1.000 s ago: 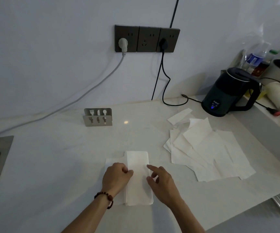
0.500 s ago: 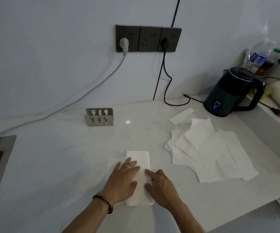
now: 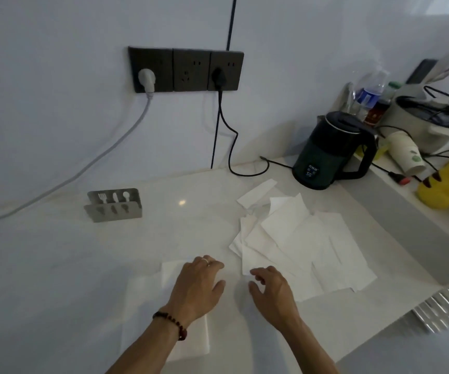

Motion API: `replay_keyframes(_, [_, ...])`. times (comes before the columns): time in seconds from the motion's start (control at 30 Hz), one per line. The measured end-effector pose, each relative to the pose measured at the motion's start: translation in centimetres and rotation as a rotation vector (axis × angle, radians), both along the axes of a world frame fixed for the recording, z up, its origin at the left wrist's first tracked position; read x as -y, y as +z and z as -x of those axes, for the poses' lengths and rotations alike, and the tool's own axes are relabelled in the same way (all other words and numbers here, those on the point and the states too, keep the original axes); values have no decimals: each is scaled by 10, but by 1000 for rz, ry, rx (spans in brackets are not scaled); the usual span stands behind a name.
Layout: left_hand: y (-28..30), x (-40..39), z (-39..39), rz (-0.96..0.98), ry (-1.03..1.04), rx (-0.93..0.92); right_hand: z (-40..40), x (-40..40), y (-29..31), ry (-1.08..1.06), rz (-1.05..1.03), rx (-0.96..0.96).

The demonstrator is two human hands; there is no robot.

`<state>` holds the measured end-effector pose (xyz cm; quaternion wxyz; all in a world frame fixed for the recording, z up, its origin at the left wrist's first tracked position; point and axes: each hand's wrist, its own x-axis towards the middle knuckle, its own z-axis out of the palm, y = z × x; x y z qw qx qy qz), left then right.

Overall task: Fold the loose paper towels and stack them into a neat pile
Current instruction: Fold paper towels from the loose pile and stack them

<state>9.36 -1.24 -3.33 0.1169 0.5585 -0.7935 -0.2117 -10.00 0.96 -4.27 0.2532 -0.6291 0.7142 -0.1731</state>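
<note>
Left hand (image 3: pixel 197 286) presses flat on folded towel (image 3: pixel 169 273); right hand (image 3: pixel 272 290) hovers, fingers loosely curled, empty.

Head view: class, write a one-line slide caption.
Left hand presses flat on the folded towel while the right hand reaches toward the loose towels.

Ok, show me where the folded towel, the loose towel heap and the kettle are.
folded towel (image 3: pixel 191 344): head view, on its near right corner.
loose towel heap (image 3: pixel 293 238): head view, on a middle sheet.
kettle (image 3: pixel 326 155): head view, on its dark body.
</note>
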Motion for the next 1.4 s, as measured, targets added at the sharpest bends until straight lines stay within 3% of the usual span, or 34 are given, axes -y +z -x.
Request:
replay_keyframes(0.17, [5,38,75,-111,33,-140,65,37,3,-147,-7,-78])
replay_keyframes(0.27, [5,64,114,-215,119,-235,94,54,-1,-120,-46,-125])
replay_keyframes(0.47, [0,103,158,-559,538,-620,113,79,-9,-1,-61,-212])
replay_keyframes(0.57, [-5,113,171,-625,615,-758,120,82,-12,42,-34,-222])
replay_keyframes(0.73, [-6,116,183,-496,641,-728,124,80,-8,14,1,-123])
replay_keyframes(1.0, [43,97,141,-326,496,-886,123,65,15,-179,169,71])
replay_keyframes(1.1, [62,92,106,-423,344,-830,107,64,32,-38,184,152])
replay_keyframes(1.23, [78,81,68,-521,215,-717,70,62,59,262,-5,156])
replay_keyframes(1.4, [79,63,29,-544,230,-792,27,54,69,280,-208,415])
